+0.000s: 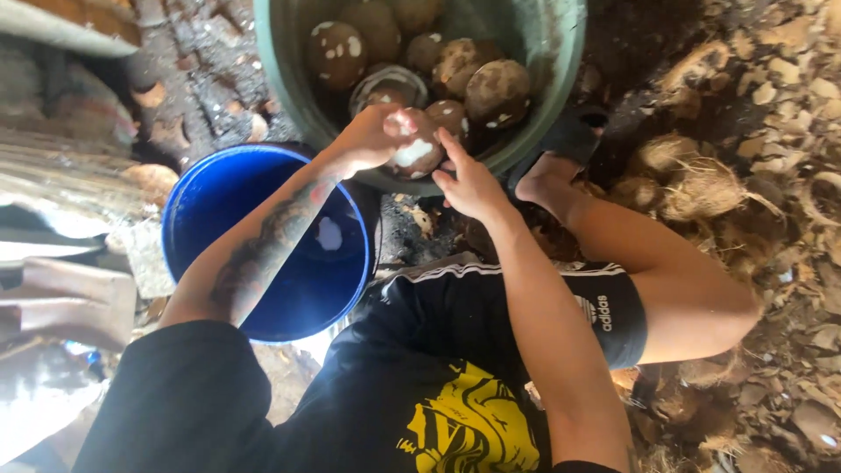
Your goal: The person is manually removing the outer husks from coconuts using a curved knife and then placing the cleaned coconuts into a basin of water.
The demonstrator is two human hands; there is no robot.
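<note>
Coconut (414, 151) sits at the near rim of the green tub (561, 52), over its edge, my left hand (372, 136) clasped around it while the right hand (469, 182) touches it with open fingers – I judge a one-handed grip could let it roll off toward the blue bucket (210, 201) below – the husk looks rough but round

no packages, labels, signs or screens appear anywhere in the frame; the only printed marks are a white logo and a yellow graphic on the person's black clothing, lower centre of the frame.
</note>
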